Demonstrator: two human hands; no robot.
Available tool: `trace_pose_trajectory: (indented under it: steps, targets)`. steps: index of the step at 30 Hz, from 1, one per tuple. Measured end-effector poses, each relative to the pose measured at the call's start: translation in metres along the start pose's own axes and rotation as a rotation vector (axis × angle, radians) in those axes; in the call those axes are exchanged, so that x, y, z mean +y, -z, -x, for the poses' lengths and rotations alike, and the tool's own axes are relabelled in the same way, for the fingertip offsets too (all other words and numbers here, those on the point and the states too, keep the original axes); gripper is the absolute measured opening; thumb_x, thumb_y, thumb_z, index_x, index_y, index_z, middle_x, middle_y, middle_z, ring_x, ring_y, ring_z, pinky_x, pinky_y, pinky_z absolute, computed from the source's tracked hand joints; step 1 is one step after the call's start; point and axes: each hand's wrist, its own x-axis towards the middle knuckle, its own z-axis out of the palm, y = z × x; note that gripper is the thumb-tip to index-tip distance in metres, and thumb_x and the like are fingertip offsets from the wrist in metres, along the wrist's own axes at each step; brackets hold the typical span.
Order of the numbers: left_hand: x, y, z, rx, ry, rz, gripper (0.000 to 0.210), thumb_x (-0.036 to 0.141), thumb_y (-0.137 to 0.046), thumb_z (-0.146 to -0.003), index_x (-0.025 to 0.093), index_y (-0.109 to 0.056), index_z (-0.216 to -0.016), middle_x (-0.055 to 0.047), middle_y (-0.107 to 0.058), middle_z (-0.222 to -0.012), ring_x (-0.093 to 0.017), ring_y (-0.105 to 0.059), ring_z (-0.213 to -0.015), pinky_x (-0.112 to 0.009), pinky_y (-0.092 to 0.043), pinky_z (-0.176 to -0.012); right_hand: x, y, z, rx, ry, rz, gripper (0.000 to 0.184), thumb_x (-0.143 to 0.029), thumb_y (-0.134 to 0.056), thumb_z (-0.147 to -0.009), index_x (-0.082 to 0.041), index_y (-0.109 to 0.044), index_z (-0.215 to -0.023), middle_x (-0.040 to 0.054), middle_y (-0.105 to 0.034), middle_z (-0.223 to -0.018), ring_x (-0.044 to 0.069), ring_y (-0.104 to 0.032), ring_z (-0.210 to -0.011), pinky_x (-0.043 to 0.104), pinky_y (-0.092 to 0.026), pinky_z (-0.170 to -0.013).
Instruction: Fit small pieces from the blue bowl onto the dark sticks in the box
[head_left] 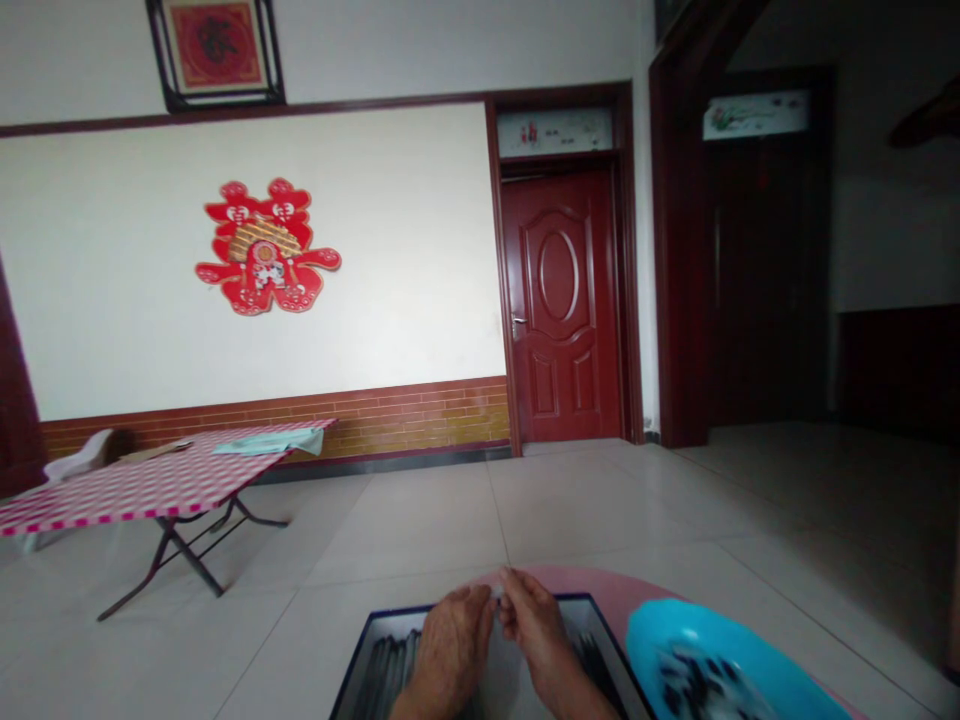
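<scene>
Over a box with a dark blue rim (405,608), my left hand (450,645) and my right hand (534,630) meet with fingers closed in a pinch. A small pale bit shows between the fingertips, too small to name. Inside the box, dark slender sticks (386,668) lie side by side at the left, and more dark slender pieces (592,660) lie at the right, partly covered by my right forearm. To the right of the box sits a bright blue basin (660,622) holding small black and white pieces (701,685), which are blurred.
Box and basin stand on a pink round surface (600,585). Farther left is a folding table (150,485) with a checked cloth and a light green cloth (274,441) on it. A red door (559,300) is set in the back wall, beyond the tiled floor (420,510).
</scene>
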Motion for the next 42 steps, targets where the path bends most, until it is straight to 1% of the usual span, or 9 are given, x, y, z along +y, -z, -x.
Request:
trace_pose_trajectory:
  steps: [5, 10, 17, 20, 23, 27, 32, 36, 42]
  targets:
    - [0.007, -0.004, 0.001, -0.021, 0.071, -0.020, 0.026, 0.017, -0.035, -0.090, 0.021, -0.061, -0.087, -0.006, -0.065, -0.084, -0.017, -0.063, -0.075, -0.022, -0.043, -0.063, 0.004, 0.001, 0.003, 0.015, -0.125, -0.126, 0.038, -0.051, -0.070, -0.057, -0.017, -0.055, -0.063, -0.0040, -0.055, -0.052, 0.010, -0.053, -0.048, 0.020, -0.037, -0.045]
    - [0.014, -0.001, 0.001, -0.035, 0.129, -0.126, 0.028, 0.012, -0.037, -0.088, 0.022, -0.059, -0.104, -0.006, -0.064, -0.091, -0.019, -0.062, -0.084, -0.024, -0.046, -0.066, 0.002, 0.000, 0.010, 0.015, -0.071, -0.084, 0.038, -0.050, -0.070, -0.060, -0.017, -0.062, -0.078, 0.0018, -0.067, -0.069, 0.017, -0.063, -0.069, 0.024, -0.046, -0.056]
    - [0.006, -0.018, 0.002, -0.037, 0.071, -0.046, 0.044, 0.006, -0.038, -0.083, 0.019, -0.047, -0.124, -0.012, -0.064, -0.102, -0.020, -0.061, -0.092, -0.028, -0.046, -0.077, 0.005, -0.003, 0.011, 0.017, 0.005, -0.115, 0.041, -0.052, -0.070, -0.057, -0.015, -0.064, -0.076, 0.0026, -0.068, -0.064, 0.018, -0.064, -0.064, 0.029, -0.049, -0.063]
    - [0.005, -0.024, 0.004, -0.005, 0.035, 0.044, 0.030, 0.017, -0.035, -0.088, 0.019, -0.062, -0.100, -0.011, -0.068, -0.085, -0.021, -0.063, -0.079, -0.029, -0.046, -0.070, -0.009, 0.003, 0.006, 0.047, 0.028, -0.198, 0.043, -0.051, -0.070, -0.056, -0.015, -0.064, -0.080, 0.0067, -0.072, -0.075, 0.020, -0.066, -0.075, 0.030, -0.049, -0.069]
    - [0.010, -0.024, 0.006, 0.004, 0.030, 0.158, 0.041, 0.029, -0.029, -0.092, 0.020, -0.063, -0.069, -0.008, -0.064, -0.062, -0.020, -0.062, -0.061, -0.027, -0.043, -0.056, -0.026, 0.012, -0.002, 0.080, 0.034, -0.289, 0.047, -0.048, -0.070, -0.057, -0.014, -0.062, -0.088, 0.0097, -0.073, -0.086, 0.021, -0.066, -0.089, 0.030, -0.047, -0.079]
    - [0.014, -0.020, 0.005, 0.051, 0.012, 0.304, 0.044, 0.034, -0.028, -0.093, 0.019, -0.060, -0.066, -0.006, -0.062, -0.057, -0.017, -0.059, -0.053, -0.023, -0.039, -0.050, -0.031, 0.016, -0.008, 0.068, -0.029, -0.318, 0.049, -0.045, -0.070, -0.059, -0.014, -0.059, -0.095, 0.0094, -0.073, -0.085, 0.021, -0.067, -0.084, 0.030, -0.048, -0.075]
    - [0.009, -0.020, 0.006, 0.142, -0.049, 0.291, 0.034, 0.033, -0.033, -0.092, 0.017, -0.064, -0.092, -0.007, -0.068, -0.072, -0.017, -0.064, -0.065, -0.023, -0.046, -0.060, -0.020, 0.010, -0.004, 0.086, -0.090, -0.293, 0.049, -0.042, -0.068, -0.060, -0.014, -0.056, -0.099, 0.0068, -0.072, -0.075, 0.019, -0.067, -0.072, 0.027, -0.047, -0.061]
    - [0.002, -0.020, 0.005, 0.206, -0.134, 0.327, 0.036, 0.029, -0.034, -0.091, 0.020, -0.050, -0.123, -0.007, -0.069, -0.099, -0.016, -0.066, -0.082, -0.023, -0.050, -0.074, -0.011, 0.010, -0.004, 0.037, -0.096, -0.308, 0.045, -0.041, -0.065, -0.062, -0.015, -0.055, -0.097, 0.0063, -0.072, -0.075, 0.019, -0.067, -0.070, 0.028, -0.049, -0.061]
    - [0.001, -0.015, 0.001, 0.228, -0.185, 0.366, 0.037, 0.024, -0.033, -0.092, 0.023, -0.046, -0.127, -0.004, -0.062, -0.115, -0.013, -0.060, -0.102, -0.022, -0.046, -0.086, -0.016, 0.004, -0.010, 0.045, -0.118, -0.150, 0.031, -0.039, -0.052, -0.068, -0.020, -0.049, -0.092, 0.0054, -0.070, -0.082, 0.016, -0.067, -0.073, 0.027, -0.050, -0.065]
